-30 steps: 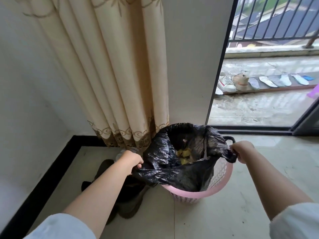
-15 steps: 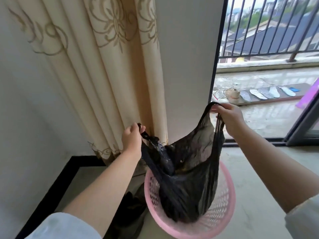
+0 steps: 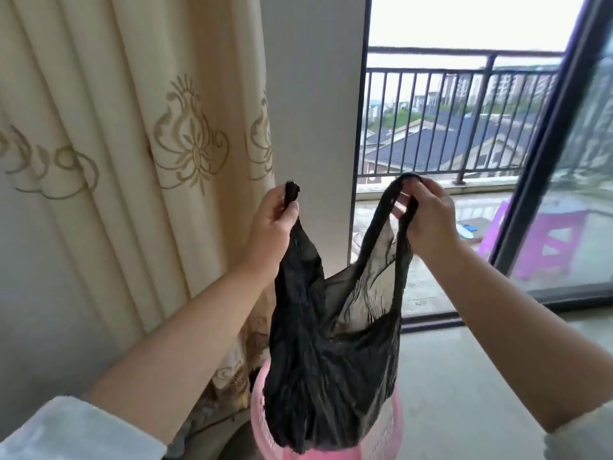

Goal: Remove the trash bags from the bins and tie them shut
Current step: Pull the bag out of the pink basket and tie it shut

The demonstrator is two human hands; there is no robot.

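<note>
the black trash bag (image 3: 331,366) hangs in the centre of the frame, held up by both hands, its bottom hiding much of the mouth of the pink bin (image 3: 384,433) at the lower centre edge; whether it still touches the rim cannot be told. the left hand (image 3: 272,224) sits just left of centre, fingers curled round one handle bunched into a strand whose tip pokes up above the fist. the right hand (image 3: 428,220), right of centre, pinches the other handle loop between thumb and curled fingers, the loop spread open over them. the two hands are apart, with the bag mouth stretched between them.

close on the left hangs the cream curtain (image 3: 132,161), its folds just beside the left forearm; a white wall strip (image 3: 311,94) stands behind the bag. to the right there is open tiled floor (image 3: 464,376) up to the dark door frame (image 3: 544,161); beyond it the balcony railing (image 3: 464,127) and a purple stool (image 3: 547,244).

count: one bag, one bin, two handles, two hands, one curtain, one stool.

against half a second ago, both hands have risen and the bag has come higher out of the bin; the view has tilted up, showing more railing and rooftops.
</note>
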